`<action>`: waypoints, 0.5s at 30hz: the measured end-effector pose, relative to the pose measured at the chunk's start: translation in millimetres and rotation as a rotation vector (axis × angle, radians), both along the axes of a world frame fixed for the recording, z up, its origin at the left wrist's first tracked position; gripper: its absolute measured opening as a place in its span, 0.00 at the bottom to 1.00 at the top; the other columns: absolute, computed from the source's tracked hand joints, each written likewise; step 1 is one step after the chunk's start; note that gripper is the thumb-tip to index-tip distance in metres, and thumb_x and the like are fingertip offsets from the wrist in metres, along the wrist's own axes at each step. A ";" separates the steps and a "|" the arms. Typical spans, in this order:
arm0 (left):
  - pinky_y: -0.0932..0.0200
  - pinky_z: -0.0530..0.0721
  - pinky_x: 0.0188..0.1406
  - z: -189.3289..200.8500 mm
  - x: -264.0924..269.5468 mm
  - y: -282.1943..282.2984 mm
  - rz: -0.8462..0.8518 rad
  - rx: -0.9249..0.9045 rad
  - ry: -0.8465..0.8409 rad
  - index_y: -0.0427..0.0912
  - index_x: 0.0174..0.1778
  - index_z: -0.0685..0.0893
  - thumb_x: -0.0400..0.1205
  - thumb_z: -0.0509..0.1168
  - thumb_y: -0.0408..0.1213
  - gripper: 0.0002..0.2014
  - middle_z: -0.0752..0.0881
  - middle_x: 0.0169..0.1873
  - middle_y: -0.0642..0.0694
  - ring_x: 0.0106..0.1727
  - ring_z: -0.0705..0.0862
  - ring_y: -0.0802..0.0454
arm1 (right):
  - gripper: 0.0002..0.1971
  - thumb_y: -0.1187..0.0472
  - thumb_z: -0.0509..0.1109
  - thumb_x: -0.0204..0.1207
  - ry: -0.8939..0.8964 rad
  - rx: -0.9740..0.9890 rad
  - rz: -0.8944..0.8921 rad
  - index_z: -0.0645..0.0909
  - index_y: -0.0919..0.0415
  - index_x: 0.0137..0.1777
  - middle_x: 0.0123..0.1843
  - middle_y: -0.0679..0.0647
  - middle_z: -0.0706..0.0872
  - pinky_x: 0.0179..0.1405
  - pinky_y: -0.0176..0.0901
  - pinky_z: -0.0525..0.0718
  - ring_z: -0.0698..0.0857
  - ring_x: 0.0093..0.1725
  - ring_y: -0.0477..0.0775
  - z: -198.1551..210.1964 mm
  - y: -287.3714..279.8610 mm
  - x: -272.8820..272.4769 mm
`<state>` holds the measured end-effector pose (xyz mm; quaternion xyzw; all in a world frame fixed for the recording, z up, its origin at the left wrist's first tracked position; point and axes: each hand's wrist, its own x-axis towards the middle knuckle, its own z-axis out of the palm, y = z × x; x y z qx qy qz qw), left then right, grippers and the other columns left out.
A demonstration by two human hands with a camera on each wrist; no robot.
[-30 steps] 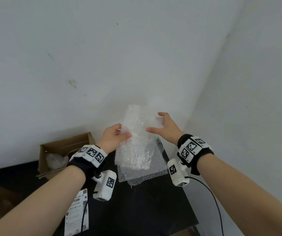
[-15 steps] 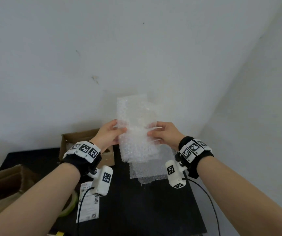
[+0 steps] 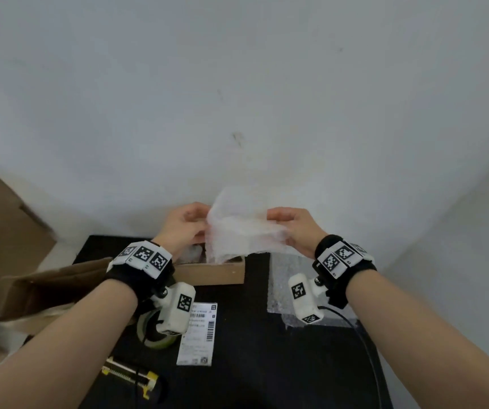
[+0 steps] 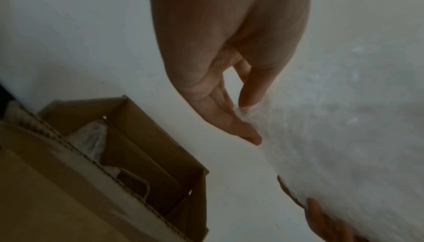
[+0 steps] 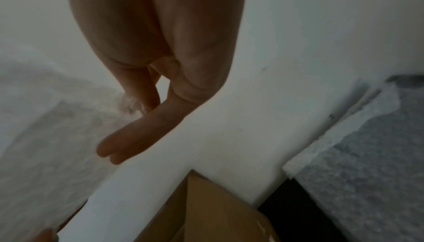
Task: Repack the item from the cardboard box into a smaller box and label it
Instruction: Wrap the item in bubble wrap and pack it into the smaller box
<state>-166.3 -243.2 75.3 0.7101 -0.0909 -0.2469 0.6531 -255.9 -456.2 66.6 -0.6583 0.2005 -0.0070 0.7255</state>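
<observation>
Above the small open box (image 3: 210,271), both hands are holding a sheet of bubble wrap (image 3: 241,228) in the air. The left hand (image 3: 182,228) is pinching the sheet's left edge between thumb and straightened fingers (image 4: 227,119), and the right hand (image 3: 297,228) is pinching the opposite edge the same way, its fingers (image 5: 128,139) lying flat along the wrap. The sheet is sagging between them, its lower edge hanging just over the box's far rim.

Inside the box, the left wrist view is showing something pale and crinkled, probably the item already wrapped or bagged, though I cannot tell what it is. Right of the box, more bubble wrap (image 3: 290,284) is lying flat on the black table (image 3: 266,364). Nearer the person than the box, a printed shipping label (image 3: 197,335) is lying loose, with a roll of tape (image 3: 151,335) to its left and a yellow-and-black cutter (image 3: 129,376) nearer still. Left of the box, a larger cardboard box (image 3: 51,287) is standing open.

Judging from this, the transfer looks mostly done and padding is under way; closing, taping and labelling are still to come.
</observation>
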 end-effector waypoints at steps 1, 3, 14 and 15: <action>0.64 0.88 0.36 2.4 1.8 5.6 0.015 0.008 -0.008 0.39 0.42 0.84 0.80 0.61 0.20 0.10 0.87 0.46 0.44 0.46 0.86 0.48 | 0.16 0.82 0.59 0.75 0.006 -0.013 -0.013 0.84 0.64 0.41 0.39 0.55 0.84 0.22 0.29 0.78 0.80 0.28 0.46 2.5 6.2 5.2; 0.64 0.88 0.36 6.5 7.0 16.5 0.033 0.012 -0.006 0.36 0.39 0.85 0.81 0.59 0.20 0.12 0.87 0.47 0.44 0.47 0.85 0.50 | 0.17 0.81 0.55 0.75 0.022 0.003 -0.013 0.85 0.69 0.43 0.39 0.56 0.82 0.18 0.28 0.75 0.78 0.23 0.42 6.4 16.6 14.6; 0.68 0.85 0.41 6.4 33.4 60.0 0.048 0.090 -0.080 0.37 0.60 0.81 0.75 0.71 0.23 0.18 0.83 0.56 0.42 0.49 0.84 0.55 | 0.16 0.67 0.76 0.70 -0.009 -0.208 0.087 0.85 0.58 0.58 0.59 0.53 0.85 0.44 0.27 0.84 0.86 0.55 0.49 -1.0 61.8 55.3; 0.68 0.85 0.40 5.1 34.5 60.9 0.056 0.110 -0.060 0.36 0.56 0.81 0.76 0.70 0.24 0.13 0.84 0.54 0.40 0.47 0.84 0.56 | 0.17 0.68 0.77 0.69 -0.015 -0.218 0.059 0.85 0.58 0.58 0.60 0.54 0.84 0.45 0.29 0.85 0.86 0.56 0.50 -3.3 65.4 57.5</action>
